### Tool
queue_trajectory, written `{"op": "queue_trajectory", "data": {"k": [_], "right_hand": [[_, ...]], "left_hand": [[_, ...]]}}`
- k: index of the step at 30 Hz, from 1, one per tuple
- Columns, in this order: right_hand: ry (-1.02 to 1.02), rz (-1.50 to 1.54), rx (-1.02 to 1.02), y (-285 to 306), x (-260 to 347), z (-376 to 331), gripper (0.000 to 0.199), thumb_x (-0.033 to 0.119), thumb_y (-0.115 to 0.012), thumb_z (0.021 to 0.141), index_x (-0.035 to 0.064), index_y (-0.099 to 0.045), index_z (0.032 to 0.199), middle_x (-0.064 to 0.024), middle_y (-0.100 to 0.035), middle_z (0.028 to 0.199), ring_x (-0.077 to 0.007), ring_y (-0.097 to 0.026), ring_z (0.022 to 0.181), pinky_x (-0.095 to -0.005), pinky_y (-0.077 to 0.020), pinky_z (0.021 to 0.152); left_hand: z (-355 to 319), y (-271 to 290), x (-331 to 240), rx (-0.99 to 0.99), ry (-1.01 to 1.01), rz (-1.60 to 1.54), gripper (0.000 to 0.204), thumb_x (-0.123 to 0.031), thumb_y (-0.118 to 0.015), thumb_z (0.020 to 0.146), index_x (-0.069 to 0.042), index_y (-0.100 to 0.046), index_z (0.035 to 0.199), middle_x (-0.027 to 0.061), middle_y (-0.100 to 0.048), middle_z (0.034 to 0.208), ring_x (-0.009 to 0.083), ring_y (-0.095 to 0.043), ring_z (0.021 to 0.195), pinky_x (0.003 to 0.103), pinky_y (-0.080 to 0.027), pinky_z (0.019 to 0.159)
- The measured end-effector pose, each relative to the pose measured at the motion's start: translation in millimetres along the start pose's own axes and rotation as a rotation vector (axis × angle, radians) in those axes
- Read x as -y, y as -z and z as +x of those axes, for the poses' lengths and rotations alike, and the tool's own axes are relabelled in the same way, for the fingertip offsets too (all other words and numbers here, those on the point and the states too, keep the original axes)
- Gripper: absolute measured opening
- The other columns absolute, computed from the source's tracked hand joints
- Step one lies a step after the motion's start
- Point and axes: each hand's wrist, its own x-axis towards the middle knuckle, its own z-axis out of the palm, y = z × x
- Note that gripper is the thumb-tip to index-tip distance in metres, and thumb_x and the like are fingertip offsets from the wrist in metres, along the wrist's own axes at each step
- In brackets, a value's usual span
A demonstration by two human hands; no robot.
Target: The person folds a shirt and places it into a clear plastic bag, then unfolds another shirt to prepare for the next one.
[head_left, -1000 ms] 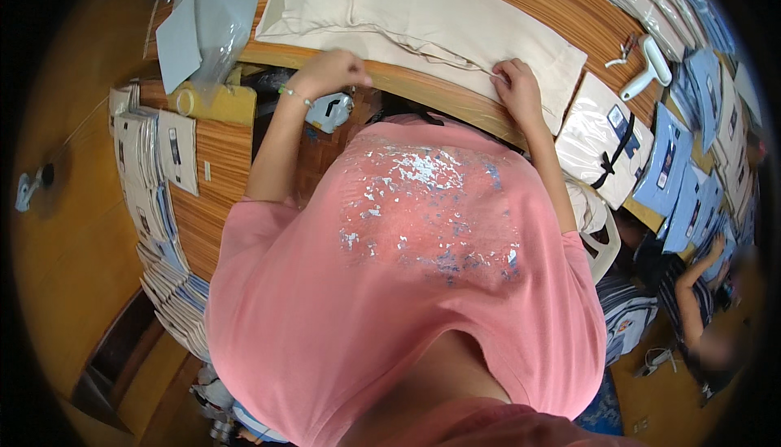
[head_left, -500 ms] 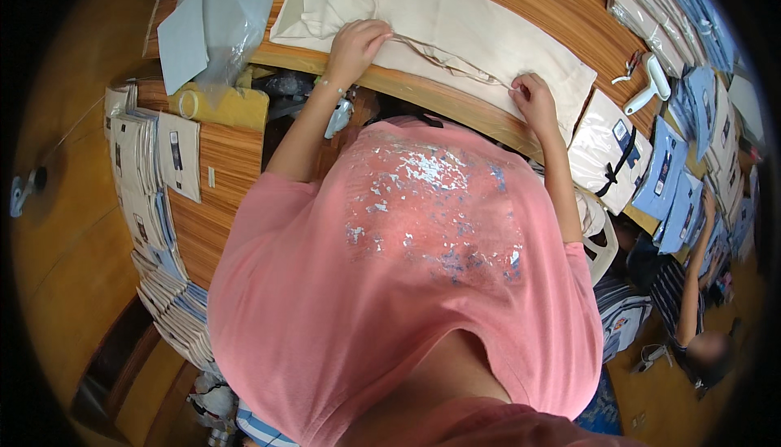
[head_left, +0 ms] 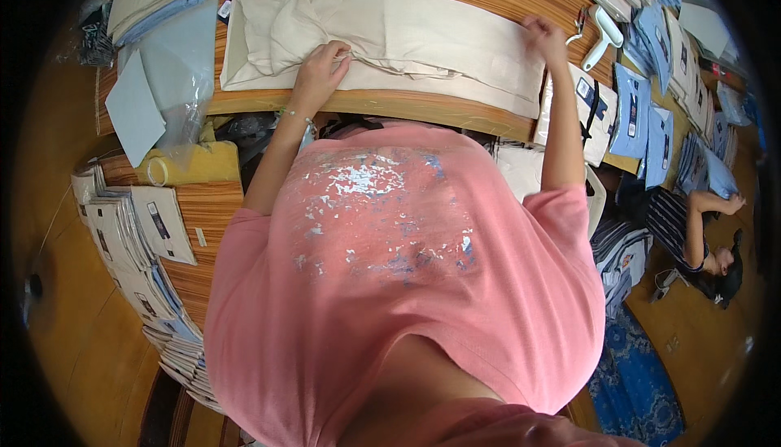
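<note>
A cream garment (head_left: pixel 423 36) lies folded lengthwise across the wooden table (head_left: pixel 423 109), its left end bunched up. My left hand (head_left: pixel 319 73) presses on the garment near that bunched end, fingers pinching a fold of fabric. Further along, my right hand (head_left: pixel 543 36) grips the garment's right end, slightly blurred. My pink shirt fills the lower middle of the view.
A white lint roller (head_left: pixel 604 32) lies right of the garment. Packed shirts in clear bags (head_left: pixel 643 105) are spread on the right, more stacks (head_left: pixel 130 227) on the left. Clear plastic bags (head_left: pixel 163 73) and a yellow cloth (head_left: pixel 195 162) sit at left. Another person (head_left: pixel 700 227) is low at the right.
Both hands moved further up the table along the garment, the right one sliding out to its right end. The cloth now lies flatter and longer.
</note>
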Motion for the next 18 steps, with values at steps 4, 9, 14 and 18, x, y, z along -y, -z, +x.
{"op": "queue_trajectory", "data": {"k": [4,9,14,18], "right_hand": [[-0.171,-0.950,-0.403,46.4,-74.2,66.2,0.050,0.046,-0.053,0.083,0.0012,-0.061,0.105,-0.0229,-0.062,0.097,-0.0354,-0.061,0.092,-0.0464,-0.0470,0.082],[-0.314,-0.920,-0.445,29.1,-98.8,72.0,0.052,0.046,-0.053,0.084,0.0083,-0.047,0.119,-0.0229,-0.051,0.117,-0.0398,-0.050,0.110,-0.0528,-0.0454,0.083],[-0.154,-0.851,-0.358,40.5,-108.8,81.9,0.044,0.033,-0.059,0.080,0.0011,-0.050,0.110,-0.0239,-0.058,0.105,-0.0428,-0.056,0.098,-0.0491,-0.0472,0.080],[-0.014,-0.750,-0.196,44.7,-94.1,83.0,0.039,0.022,-0.061,0.078,-0.0027,-0.050,0.107,-0.0220,-0.061,0.098,-0.0390,-0.061,0.084,-0.0459,-0.0486,0.074]], "left_hand": [[3.8,-10.9,12.1,-0.032,-0.035,-0.119,0.032,-0.008,-0.062,0.080,-0.002,-0.057,0.111,0.0126,-0.062,0.096,0.0234,-0.061,0.090,0.032,-0.047,0.081],[2.0,-13.6,17.8,-0.132,-0.139,0.022,0.021,-0.016,-0.065,0.078,-0.009,-0.067,0.097,0.0072,-0.064,0.089,0.0264,-0.059,0.081,0.034,-0.048,0.073],[4.6,-14.3,16.7,-0.140,-0.077,-0.004,0.017,-0.015,-0.067,0.077,-0.007,-0.069,0.093,0.0064,-0.062,0.084,0.0232,-0.059,0.076,0.032,-0.048,0.069],[6.9,-15.3,17.4,-0.134,-0.033,-0.032,0.013,-0.014,-0.066,0.078,-0.004,-0.067,0.087,0.0075,-0.061,0.082,0.0237,-0.059,0.074,0.032,-0.048,0.068]]}}
